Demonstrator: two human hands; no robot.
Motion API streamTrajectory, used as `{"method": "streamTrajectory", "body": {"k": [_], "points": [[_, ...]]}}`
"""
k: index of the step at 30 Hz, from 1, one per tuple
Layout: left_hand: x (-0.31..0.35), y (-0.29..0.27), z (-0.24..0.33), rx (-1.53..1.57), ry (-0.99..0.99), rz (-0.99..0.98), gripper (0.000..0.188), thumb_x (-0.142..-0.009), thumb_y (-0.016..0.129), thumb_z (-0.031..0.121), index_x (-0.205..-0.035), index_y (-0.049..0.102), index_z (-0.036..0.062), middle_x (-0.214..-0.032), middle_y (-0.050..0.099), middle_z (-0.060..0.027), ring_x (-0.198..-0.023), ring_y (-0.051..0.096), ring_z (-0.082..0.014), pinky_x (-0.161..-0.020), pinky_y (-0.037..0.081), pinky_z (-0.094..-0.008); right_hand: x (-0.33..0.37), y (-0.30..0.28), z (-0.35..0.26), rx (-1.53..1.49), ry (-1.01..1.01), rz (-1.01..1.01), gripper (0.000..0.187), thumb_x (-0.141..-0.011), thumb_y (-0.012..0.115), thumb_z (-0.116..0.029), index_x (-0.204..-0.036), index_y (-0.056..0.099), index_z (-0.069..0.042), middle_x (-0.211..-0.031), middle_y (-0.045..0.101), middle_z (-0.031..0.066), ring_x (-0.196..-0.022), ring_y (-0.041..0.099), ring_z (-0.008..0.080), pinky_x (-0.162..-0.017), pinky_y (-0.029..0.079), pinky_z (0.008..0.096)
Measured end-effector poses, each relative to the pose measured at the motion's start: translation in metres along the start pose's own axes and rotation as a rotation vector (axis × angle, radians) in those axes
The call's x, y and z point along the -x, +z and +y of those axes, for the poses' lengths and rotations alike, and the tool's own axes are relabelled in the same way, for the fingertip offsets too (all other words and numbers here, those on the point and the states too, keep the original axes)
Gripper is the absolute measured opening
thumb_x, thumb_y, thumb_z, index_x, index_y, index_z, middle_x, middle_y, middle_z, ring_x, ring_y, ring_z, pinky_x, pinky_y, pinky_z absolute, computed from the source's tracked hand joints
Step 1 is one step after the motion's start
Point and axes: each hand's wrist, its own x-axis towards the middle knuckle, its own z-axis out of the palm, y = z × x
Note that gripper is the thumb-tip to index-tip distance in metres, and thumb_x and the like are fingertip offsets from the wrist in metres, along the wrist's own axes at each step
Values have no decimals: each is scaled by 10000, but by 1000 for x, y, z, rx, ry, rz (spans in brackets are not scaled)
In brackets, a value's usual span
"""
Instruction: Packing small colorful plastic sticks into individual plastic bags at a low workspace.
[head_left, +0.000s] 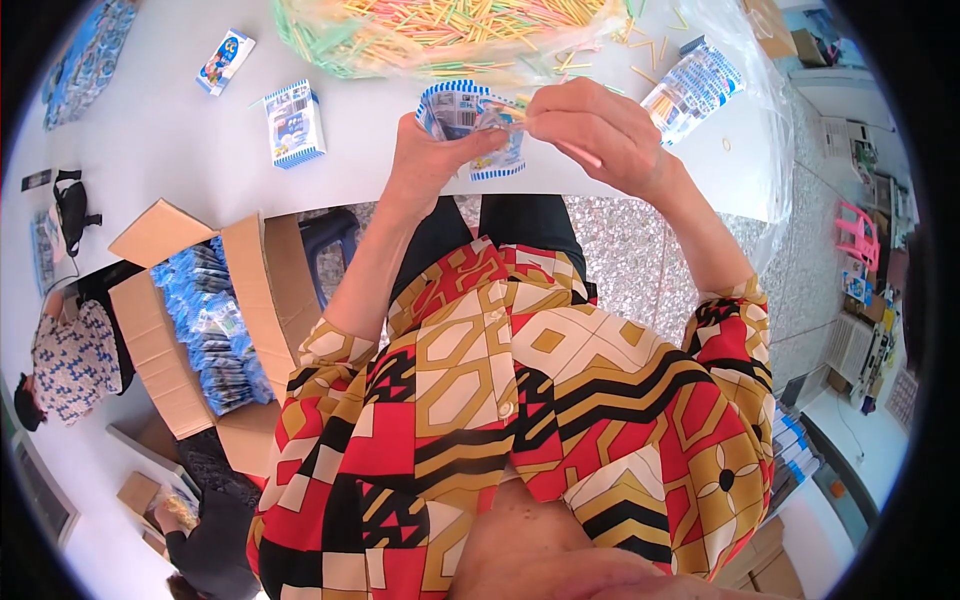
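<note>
Two small blue-and-white packets (295, 125) lie on the tabletop (365, 125) at left. To their right, the left hand (425, 165) pinches a gaping blue-and-white pouch (458, 112) between thumb and fingers, over the tabletop. Next, the right hand (597, 130), its grip pressed together around a slender pink stick (578, 153), meets the pouch's right side, while a larger striped pack (697, 90) lies farther right.

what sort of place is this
Probably a small packing workshop: loose coloured sticks heaped on plastic, a carton full of blue packets, and two other people nearby.
</note>
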Motion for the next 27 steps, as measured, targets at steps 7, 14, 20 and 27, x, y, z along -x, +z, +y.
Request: {"method": "streamTrajectory", "body": {"k": [7, 14, 20, 27], "points": [[4, 0, 2, 156, -128, -85, 333, -695, 745, 35, -997, 605, 7, -910, 662, -76, -803, 639, -138, -728, 514, -279, 2, 0, -2, 114, -237, -40, 268, -657, 652, -28, -920, 617, 13, -917, 615, 132, -778, 628, 265, -633, 520, 315], [4, -3, 4, 128, -169, -141, 323, -703, 728, 19, -1000, 601, 15, -916, 661, -70, -812, 633, -133, -764, 508, -278, -4, -3, -6, 68, -273, -116, 272, -652, 655, -42, -912, 612, 20, -922, 613, 135, -788, 629, 272, -634, 520, 323], [3, -6, 4, 106, -156, -167, 314, -708, 717, 6, -1000, 602, 12, -926, 660, -69, -820, 632, -133, -775, 504, -284, -6, -6, -1, -41, -214, -143, 258, -667, 643, -56, -916, 620, 9, -933, 617, 121, -791, 626, 270, -625, 514, 310], [2, -7, 5, 187, -206, -214, 324, -704, 721, 1, -1006, 606, 24, -935, 659, -60, -842, 623, -128, -788, 496, -271, -8, -6, -8, 121, -387, -174, 231, -642, 662, -57, -864, 629, -2, -904, 623, 110, -758, 617, 236, -597, 514, 284]]}}
